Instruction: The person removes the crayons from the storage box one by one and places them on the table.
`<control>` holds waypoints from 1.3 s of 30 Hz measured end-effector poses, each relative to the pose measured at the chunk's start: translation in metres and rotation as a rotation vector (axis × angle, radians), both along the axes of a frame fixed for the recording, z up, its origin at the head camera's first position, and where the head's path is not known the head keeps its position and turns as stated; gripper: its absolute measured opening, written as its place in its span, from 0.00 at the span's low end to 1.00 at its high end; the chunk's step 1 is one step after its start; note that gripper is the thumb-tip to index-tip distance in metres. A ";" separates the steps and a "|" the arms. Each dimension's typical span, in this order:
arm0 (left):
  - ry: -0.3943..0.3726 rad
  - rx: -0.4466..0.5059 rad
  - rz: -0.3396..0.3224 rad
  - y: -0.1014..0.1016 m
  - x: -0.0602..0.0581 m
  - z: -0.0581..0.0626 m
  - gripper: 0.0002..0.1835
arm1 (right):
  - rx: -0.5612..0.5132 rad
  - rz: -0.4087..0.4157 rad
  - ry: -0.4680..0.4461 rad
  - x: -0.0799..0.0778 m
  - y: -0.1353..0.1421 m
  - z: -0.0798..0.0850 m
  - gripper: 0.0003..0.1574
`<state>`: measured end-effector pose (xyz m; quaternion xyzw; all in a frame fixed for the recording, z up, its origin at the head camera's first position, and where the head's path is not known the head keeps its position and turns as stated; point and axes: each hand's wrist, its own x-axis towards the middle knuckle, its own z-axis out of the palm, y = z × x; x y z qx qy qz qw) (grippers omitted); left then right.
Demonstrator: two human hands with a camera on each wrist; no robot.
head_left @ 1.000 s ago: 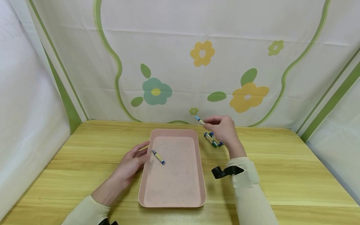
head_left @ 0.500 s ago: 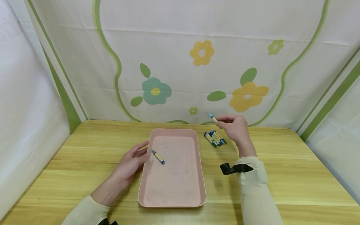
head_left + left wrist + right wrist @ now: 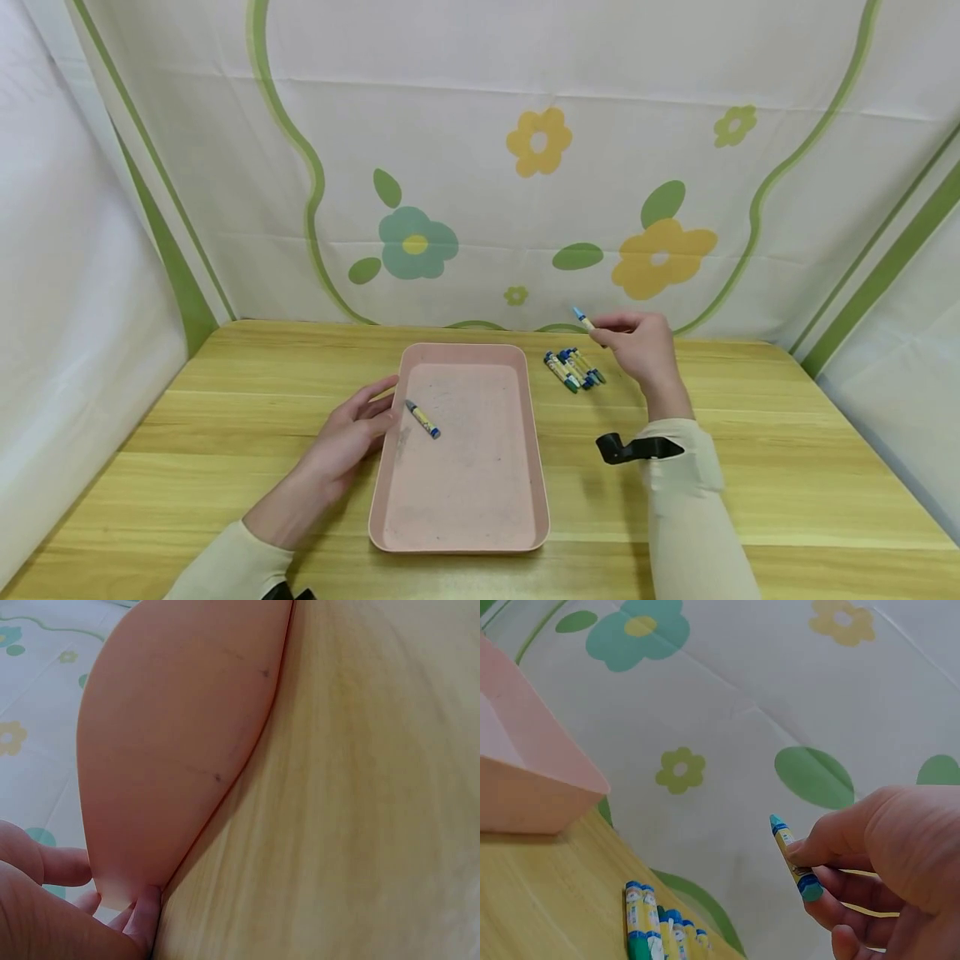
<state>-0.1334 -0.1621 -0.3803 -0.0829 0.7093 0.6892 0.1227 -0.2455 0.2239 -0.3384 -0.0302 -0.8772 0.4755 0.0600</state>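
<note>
My right hand [image 3: 643,343] pinches a light blue crayon [image 3: 582,318] between thumb and fingers, raised near the table's back edge. In the right wrist view this crayon [image 3: 784,840] has a yellow wrapper with blue bands, its tip pointing up. Just below and left of that hand, several crayons [image 3: 573,369] with yellow wrappers lie side by side on the table. My left hand [image 3: 345,442] rests against the outer left side of a pink tray [image 3: 465,500]. In the left wrist view its fingertips touch the tray wall [image 3: 180,735]. One grey-tipped crayon [image 3: 423,419] lies inside the tray.
The wooden table [image 3: 247,400] is bordered at the back by a white cloth [image 3: 465,158] printed with flowers and leaves. White cloth panels also stand at the left and right sides. A black strap [image 3: 637,448] is round the right sleeve.
My right hand has moved right with the light blue crayon, uncovering more of the crayons on the table, and lately dipped slightly. The left hand and the tray stay put.
</note>
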 end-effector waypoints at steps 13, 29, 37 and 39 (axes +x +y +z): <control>0.010 0.003 0.000 0.002 0.000 0.000 0.33 | 0.065 -0.034 -0.065 -0.009 0.009 -0.028 0.17; 0.006 0.012 0.003 0.002 0.000 0.000 0.32 | 0.090 -0.042 -0.172 -0.013 0.014 -0.053 0.19; 0.012 0.015 -0.003 0.002 0.001 0.000 0.32 | 0.118 -0.023 -0.198 -0.013 0.015 -0.053 0.20; 0.009 0.012 0.000 0.002 0.001 0.000 0.32 | 0.118 -0.021 -0.206 -0.014 0.016 -0.053 0.20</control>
